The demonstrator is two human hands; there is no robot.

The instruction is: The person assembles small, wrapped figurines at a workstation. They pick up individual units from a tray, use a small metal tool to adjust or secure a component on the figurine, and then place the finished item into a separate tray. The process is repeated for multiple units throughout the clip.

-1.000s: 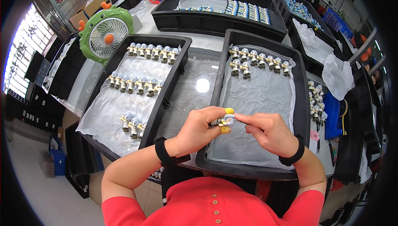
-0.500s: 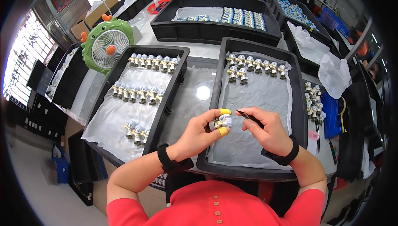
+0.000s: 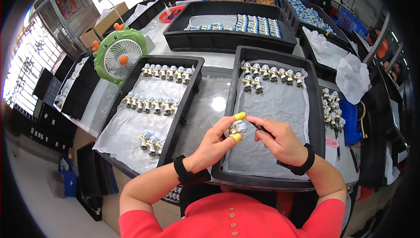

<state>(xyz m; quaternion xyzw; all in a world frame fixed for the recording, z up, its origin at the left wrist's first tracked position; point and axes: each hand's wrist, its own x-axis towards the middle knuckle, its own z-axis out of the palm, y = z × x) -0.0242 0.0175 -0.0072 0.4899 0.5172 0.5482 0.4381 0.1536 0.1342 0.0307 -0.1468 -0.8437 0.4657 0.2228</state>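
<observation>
The left hand pinches a little blue-headed figurine between two fingertips in yellow finger covers. The right hand pinches a thin black stick close by. The figurine is above a black tray with white paper inside.
</observation>
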